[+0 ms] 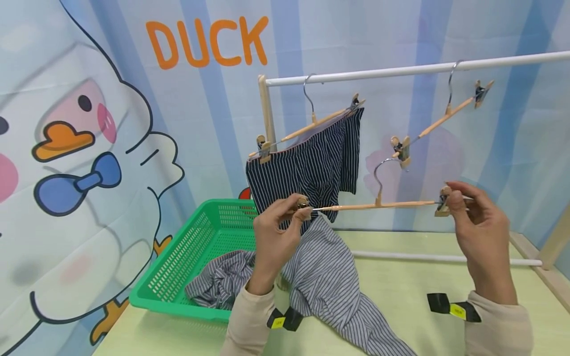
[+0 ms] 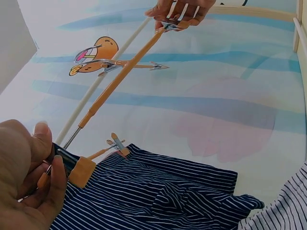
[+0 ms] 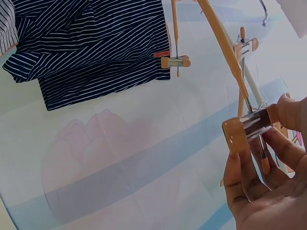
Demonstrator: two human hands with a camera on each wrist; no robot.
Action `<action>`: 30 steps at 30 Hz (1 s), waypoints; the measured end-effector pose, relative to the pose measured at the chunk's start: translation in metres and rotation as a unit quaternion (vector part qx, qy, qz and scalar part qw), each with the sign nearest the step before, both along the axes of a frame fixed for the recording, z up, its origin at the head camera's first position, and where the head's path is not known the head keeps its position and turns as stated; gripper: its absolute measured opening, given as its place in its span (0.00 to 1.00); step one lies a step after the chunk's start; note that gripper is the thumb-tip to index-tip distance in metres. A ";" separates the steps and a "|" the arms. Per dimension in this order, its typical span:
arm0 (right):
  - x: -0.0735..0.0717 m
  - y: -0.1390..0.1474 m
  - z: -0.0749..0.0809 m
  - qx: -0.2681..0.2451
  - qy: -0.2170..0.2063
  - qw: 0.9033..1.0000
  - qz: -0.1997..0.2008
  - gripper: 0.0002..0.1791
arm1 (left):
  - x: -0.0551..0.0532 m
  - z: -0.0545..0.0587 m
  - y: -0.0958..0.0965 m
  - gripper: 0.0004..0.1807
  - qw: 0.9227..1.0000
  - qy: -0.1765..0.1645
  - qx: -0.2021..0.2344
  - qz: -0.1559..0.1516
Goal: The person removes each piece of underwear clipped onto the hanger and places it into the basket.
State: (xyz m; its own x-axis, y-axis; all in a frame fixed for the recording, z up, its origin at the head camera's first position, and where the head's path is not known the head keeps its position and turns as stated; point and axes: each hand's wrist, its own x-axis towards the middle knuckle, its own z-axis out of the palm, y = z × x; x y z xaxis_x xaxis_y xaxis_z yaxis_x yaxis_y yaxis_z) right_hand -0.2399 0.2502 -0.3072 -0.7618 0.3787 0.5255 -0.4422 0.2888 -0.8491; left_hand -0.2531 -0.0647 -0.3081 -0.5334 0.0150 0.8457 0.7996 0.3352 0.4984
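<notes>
Hanger point(image 1: 378, 204): between your hands (hook point(image 1: 376, 176) up)
Left hand point(image 1: 277, 235): pinches one clip point(image 1: 303, 202)
Right hand point(image 1: 483, 230): pinches the other clip point(image 1: 443, 202)

Basket point(image 1: 178, 308) left of nearest hanger point(image 1: 378, 204)

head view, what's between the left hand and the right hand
A clip hanger spans the stretch from left hand to right hand, visible in the head view.
</notes>
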 end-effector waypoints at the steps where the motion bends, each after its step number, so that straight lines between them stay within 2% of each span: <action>1: 0.000 0.000 0.000 -0.010 0.004 1.000 -0.003 0.18 | 0.001 0.000 0.000 0.10 1.000 0.000 0.003 0.001; 4: -0.002 -0.001 0.002 -0.039 0.013 0.999 -0.004 0.18 | 0.002 0.001 -0.002 0.10 1.000 -0.001 0.010 0.009; 10: -0.002 0.000 0.001 -0.044 -0.003 0.999 -0.018 0.19 | 0.002 0.002 -0.004 0.11 0.999 -0.006 0.028 0.026; 13: -0.002 0.000 0.001 -0.039 -0.001 0.999 -0.022 0.20 | 0.002 0.002 -0.004 0.12 0.999 -0.009 0.037 0.036; 22: -0.003 -0.006 -0.001 -0.028 0.039 0.999 -0.019 0.17 | 0.001 0.002 -0.007 0.13 0.996 -0.026 0.055 0.058; 30: -0.005 -0.016 0.001 -0.006 0.031 0.999 -0.016 0.16 | -0.001 0.002 -0.008 0.13 0.995 -0.025 0.058 0.077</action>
State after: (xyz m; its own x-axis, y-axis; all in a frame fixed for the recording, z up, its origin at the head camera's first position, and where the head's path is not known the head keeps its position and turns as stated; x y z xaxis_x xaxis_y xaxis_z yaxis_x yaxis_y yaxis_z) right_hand -0.2451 0.2345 -0.3063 -0.7153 0.4087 0.5668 -0.4848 0.2939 -0.8238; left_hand -0.2542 -0.0722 -0.3064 -0.5632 -0.1666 0.8093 0.7167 0.3889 0.5789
